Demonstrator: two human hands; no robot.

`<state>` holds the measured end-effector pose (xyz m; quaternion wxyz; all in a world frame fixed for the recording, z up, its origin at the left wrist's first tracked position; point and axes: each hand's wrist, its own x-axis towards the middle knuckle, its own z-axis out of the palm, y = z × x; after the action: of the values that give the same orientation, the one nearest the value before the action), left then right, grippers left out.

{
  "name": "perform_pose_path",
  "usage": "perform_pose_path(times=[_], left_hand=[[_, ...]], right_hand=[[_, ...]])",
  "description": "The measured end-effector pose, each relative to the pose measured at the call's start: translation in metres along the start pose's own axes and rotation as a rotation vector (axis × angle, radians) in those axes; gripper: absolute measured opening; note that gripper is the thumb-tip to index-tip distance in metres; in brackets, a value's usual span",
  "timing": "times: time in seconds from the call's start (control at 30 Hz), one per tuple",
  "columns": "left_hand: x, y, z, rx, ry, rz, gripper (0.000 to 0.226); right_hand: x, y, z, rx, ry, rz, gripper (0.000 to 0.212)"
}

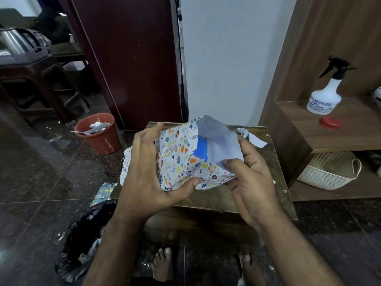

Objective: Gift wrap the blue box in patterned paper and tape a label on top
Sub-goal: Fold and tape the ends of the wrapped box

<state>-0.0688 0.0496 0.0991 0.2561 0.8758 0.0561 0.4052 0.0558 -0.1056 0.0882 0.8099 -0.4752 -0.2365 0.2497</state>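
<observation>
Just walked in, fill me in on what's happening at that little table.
A person is gift wrapping a blue box over a small wooden table. The left hand holds the box with patterned paper already folded round most of it. The right hand pinches the end flap, folding it in. One patch of blue still shows at that open end. No label is on it yet. A loose paper strip lies on the table behind.

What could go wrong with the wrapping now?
The end flap of the patterned paper stands open and untaped, held only by the right hand, so it might spring back. A patch of the blue box shows and could stay uncovered. The left hand grips the paper tightly, which might crease or tear it.
</observation>
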Motion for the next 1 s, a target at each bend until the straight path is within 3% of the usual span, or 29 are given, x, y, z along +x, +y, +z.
perform_pose_path(times=[0.17, 0.27, 0.4, 0.47, 0.73, 0.87, 1.0], left_hand=[[-0.002, -0.002, 0.001, -0.112, 0.044, -0.045, 0.086], [-0.002, 0.003, 0.002, -0.306, 0.092, -0.125, 0.08], [0.001, 0.017, 0.008, -0.429, 0.076, -0.147, 0.076], [0.002, 0.02, 0.014, -0.414, 0.077, -0.136, 0.076], [-0.003, 0.03, 0.029, -0.375, 0.079, -0.16, 0.069], [-0.001, 0.033, 0.035, -0.434, 0.109, -0.226, 0.068], [0.0, 0.033, 0.038, -0.573, 0.116, -0.318, 0.064]], right_hand=[[0.001, 0.004, 0.002, 0.009, -0.032, -0.027, 0.043], [-0.001, 0.007, 0.001, -0.115, -0.086, -0.052, 0.072], [-0.016, 0.003, 0.006, -0.139, -0.237, -0.045, 0.039], [-0.015, 0.001, 0.008, -0.038, -0.214, -0.02, 0.025], [-0.013, 0.006, 0.011, 0.081, -0.025, 0.084, 0.021], [-0.011, 0.009, 0.012, 0.062, 0.004, 0.054, 0.028], [-0.009, 0.009, 0.011, -0.015, -0.017, -0.017, 0.048]])
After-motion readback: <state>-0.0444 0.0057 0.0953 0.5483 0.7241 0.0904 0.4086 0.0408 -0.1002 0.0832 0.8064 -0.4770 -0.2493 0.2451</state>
